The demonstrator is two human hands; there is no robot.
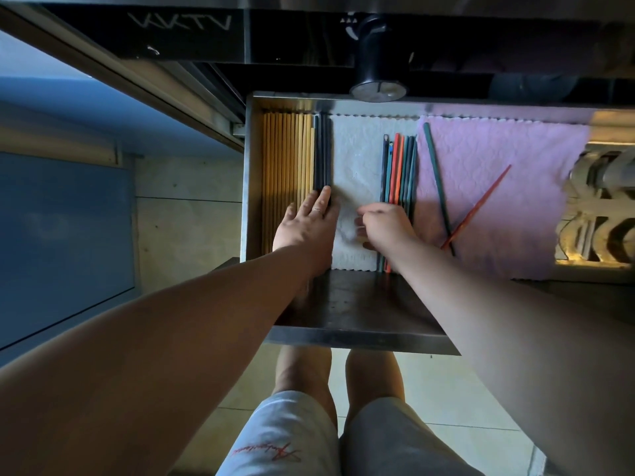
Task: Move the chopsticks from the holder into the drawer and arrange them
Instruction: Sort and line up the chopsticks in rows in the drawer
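**Sorting chopsticks in the open drawer**

Reaching into the drawer [360,333], the left hand [305,223] lay flat and open, fingertips touching the near ends of the dark chopsticks [322,156]. The right hand [385,226] was curled closed over the near part of the coloured chopsticks [398,166] at the white cloth's [354,156] edge. Both bundles, and the bamboo chopsticks [287,156] at the left wall, ran near to far. On the pink cloth [494,173], a green chopstick [435,173] and a red chopstick [488,194] crossed at their near ends.

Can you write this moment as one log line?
left hand: flat on dark chopsticks | right hand: at coloured chopsticks | two strays crossed on pink cloth
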